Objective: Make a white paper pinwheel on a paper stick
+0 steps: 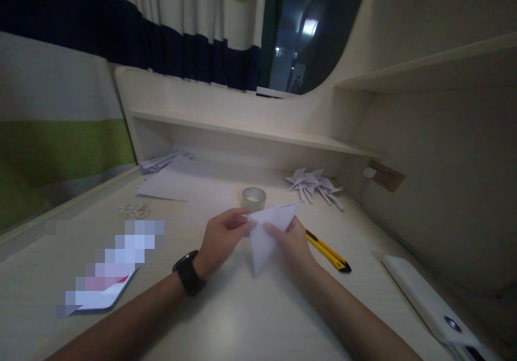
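White folded paper (269, 231): being held above the desk (242, 318).
Left hand (221, 238): pinching its left edge.
Right hand (291, 243): gripping its right side.
Yellow utility knife (327, 250): lying just beside the right hand.

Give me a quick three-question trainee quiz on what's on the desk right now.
1. True or false: both hands grip the folded white paper.
2. What lies on the desk just right of the right hand? A) scissors B) yellow utility knife C) pen
3. What stands just behind the paper?

Key:
1. True; the left hand pinches its left side, the right hand its right side.
2. B
3. The roll of clear tape.
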The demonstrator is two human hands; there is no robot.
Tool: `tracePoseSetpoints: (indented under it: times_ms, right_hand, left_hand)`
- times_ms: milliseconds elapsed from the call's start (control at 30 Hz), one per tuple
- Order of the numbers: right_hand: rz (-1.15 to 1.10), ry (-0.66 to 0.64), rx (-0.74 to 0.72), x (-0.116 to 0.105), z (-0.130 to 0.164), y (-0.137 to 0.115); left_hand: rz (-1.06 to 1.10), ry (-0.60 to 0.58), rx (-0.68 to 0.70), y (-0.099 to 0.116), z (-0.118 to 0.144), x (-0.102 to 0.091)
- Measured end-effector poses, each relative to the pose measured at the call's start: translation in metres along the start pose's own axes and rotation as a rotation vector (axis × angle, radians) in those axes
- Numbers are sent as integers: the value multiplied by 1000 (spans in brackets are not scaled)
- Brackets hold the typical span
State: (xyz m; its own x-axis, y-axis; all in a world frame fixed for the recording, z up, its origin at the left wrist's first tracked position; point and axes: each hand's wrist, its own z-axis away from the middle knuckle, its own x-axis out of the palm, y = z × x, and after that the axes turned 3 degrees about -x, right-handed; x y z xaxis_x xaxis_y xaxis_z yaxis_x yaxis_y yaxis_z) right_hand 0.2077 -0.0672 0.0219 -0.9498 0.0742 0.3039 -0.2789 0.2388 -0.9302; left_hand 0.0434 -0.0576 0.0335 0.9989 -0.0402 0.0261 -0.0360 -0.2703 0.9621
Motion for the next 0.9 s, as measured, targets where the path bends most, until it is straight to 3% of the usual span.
tracePoseSetpoints:
  times_ms: [267, 533, 900]
  right_hand:
    - [-15, -6, -25, -3, -1, 5]
    - [45, 13, -76, 1, 2, -7]
    - [71, 44, -74, 0, 2, -11]
  left_hand:
    - [43, -4, 33, 3, 4, 1]
    - [1, 69, 92, 15, 8, 3]
    - [25, 19, 33, 10, 5, 2]
